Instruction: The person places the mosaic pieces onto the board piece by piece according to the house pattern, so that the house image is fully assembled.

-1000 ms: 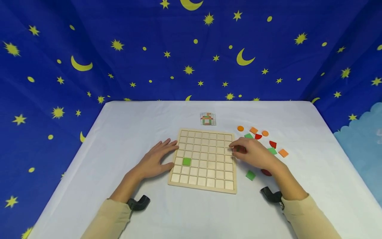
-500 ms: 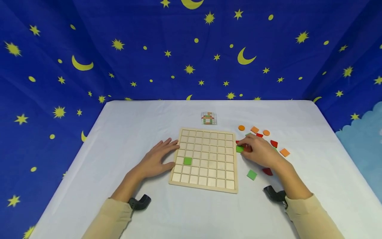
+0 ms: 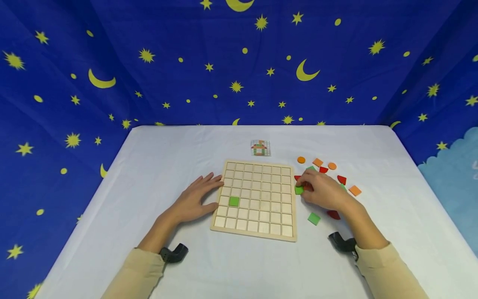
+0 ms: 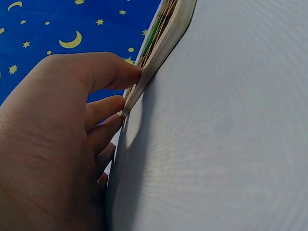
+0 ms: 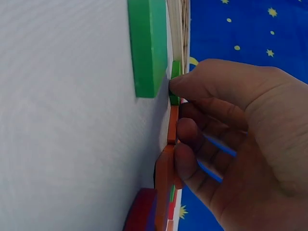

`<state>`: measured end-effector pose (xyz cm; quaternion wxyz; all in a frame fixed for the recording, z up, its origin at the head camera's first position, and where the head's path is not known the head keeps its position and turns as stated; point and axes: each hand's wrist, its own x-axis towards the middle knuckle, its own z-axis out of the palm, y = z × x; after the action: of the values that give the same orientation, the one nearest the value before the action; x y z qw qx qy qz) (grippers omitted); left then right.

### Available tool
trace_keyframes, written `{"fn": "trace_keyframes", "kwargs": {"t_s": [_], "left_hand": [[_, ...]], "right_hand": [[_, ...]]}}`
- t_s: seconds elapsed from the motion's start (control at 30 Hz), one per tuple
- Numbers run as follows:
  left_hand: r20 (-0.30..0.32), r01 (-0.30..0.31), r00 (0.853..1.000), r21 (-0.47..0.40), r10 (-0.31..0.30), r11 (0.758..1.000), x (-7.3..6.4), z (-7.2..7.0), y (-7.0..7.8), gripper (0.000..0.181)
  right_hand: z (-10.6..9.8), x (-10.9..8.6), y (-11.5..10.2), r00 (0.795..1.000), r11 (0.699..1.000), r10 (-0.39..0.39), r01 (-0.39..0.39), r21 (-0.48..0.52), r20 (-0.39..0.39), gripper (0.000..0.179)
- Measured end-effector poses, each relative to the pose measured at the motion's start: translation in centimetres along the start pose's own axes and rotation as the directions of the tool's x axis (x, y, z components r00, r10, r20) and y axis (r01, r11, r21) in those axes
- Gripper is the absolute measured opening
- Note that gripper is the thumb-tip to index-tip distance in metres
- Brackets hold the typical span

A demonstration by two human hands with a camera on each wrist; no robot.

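A wooden grid board lies on the table in the head view, with one green square tile in a cell of its left part. My left hand rests at the board's left edge, fingers extended; in the left wrist view its thumb touches the rim. Just off the board's right edge, my right hand pinches another green square tile between thumb and fingers. The right wrist view shows the thumb against that tile, while the index fingertip is partly hidden. Orange pieces lie under the other fingers.
Red, orange and green pieces lie scattered around the right hand, including an orange disc, a red quarter-circle and a green square. A small pattern card lies behind the board. Blue star-printed cloth borders the table.
My right hand has left the board's right edge and moved right to the pieces. The green tile at its fingertips has slid slightly nearer to me. The left hand stays put.
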<state>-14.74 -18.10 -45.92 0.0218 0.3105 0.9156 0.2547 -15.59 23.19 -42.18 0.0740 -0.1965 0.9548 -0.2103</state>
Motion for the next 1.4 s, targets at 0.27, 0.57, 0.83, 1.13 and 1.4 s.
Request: {"fn": "trace_keyframes", "kwargs": {"t_s": [0.27,0.57,0.83,1.13,1.4], "left_hand": [[-0.011,-0.012,1.0,-0.007,0.012,1.0,0.02,-0.04,0.06,0.062],[-0.009,-0.005,1.0,-0.019,0.005,1.0,0.01,-0.01,0.2,0.062],[-0.008,-0.005,1.0,-0.017,0.004,1.0,0.09,-0.07,0.11,0.062],[0.005,-0.001,1.0,-0.02,0.001,1.0,0.17,-0.09,0.1,0.062],[0.006,-0.004,1.0,-0.012,0.004,1.0,-0.03,-0.17,0.05,0.062]], "right_hand": [[0.15,0.05,0.17,1.0,1.0,-0.003,0.003,0.006,0.003,0.031],[-0.09,0.2,0.29,0.999,0.999,-0.037,0.037,-0.02,0.009,0.032],[-0.01,0.22,0.34,0.999,0.999,-0.049,0.049,-0.013,-0.012,0.031],[-0.06,0.07,0.63,0.996,0.996,-0.078,0.079,0.045,-0.032,0.031],[-0.18,0.0,-0.21,0.995,0.994,-0.095,0.096,0.055,-0.02,0.03]]}}
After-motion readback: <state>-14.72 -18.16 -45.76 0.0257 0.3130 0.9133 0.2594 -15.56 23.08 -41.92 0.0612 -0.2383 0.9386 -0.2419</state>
